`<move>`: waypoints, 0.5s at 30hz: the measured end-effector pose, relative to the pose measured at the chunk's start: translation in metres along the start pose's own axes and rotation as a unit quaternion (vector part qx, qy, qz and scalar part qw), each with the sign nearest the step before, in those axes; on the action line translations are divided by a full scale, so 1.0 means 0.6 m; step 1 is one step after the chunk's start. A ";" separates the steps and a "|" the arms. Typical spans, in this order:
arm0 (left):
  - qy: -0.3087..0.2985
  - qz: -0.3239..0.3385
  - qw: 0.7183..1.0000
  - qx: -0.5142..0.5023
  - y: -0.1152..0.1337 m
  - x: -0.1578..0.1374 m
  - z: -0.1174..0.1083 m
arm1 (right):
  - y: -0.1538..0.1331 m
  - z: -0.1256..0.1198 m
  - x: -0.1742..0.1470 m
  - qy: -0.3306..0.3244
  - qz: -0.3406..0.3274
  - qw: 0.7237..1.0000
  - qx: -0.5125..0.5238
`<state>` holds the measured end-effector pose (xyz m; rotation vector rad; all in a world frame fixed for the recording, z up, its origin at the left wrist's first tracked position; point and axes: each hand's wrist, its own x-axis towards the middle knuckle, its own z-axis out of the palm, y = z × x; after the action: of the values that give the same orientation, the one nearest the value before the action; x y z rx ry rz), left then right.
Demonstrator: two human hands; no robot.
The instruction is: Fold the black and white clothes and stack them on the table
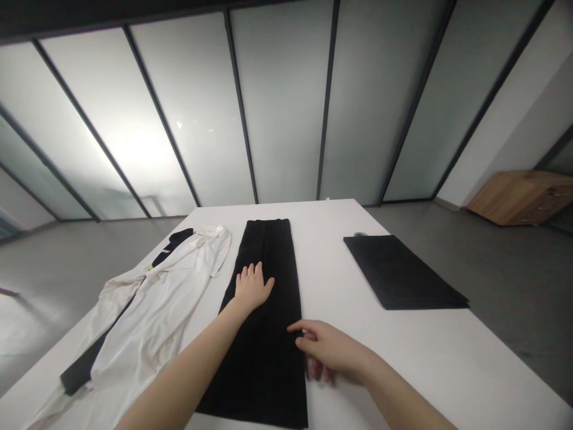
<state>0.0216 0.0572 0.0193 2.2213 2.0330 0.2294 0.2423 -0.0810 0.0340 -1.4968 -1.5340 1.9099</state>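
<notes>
Shirt (156,316) and flat black item (403,272) flank black trousers (268,364).

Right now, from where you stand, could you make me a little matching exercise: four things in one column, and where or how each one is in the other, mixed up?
1. Black garment
2. White garment
3. Left hand
4. Wooden cabinet

A. Beyond the table, at the far right
B. Open, palm down
C. Rumpled, along the table's left side
D. Laid out flat, near the table's middle

Pairs: 1-D, 2-C, 3-B, 4-A
</notes>
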 end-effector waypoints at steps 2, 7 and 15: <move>0.028 -0.011 0.999 -0.015 0.012 0.035 -0.004 | 0.005 0.000 0.009 0.048 -0.013 0.998 0.025; 0.070 -0.063 0.995 -0.028 0.017 0.093 0.020 | 0.007 0.013 0.019 0.077 -0.044 0.996 0.030; 0.056 -0.033 0.998 0.005 0.004 0.077 0.042 | 0.014 0.035 0.007 -0.008 -0.011 0.999 -0.048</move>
<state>0.0326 0.1033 -0.0037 2.1902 2.1633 0.3449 0.2263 -0.0926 0.0228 -1.5007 -1.6651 1.8636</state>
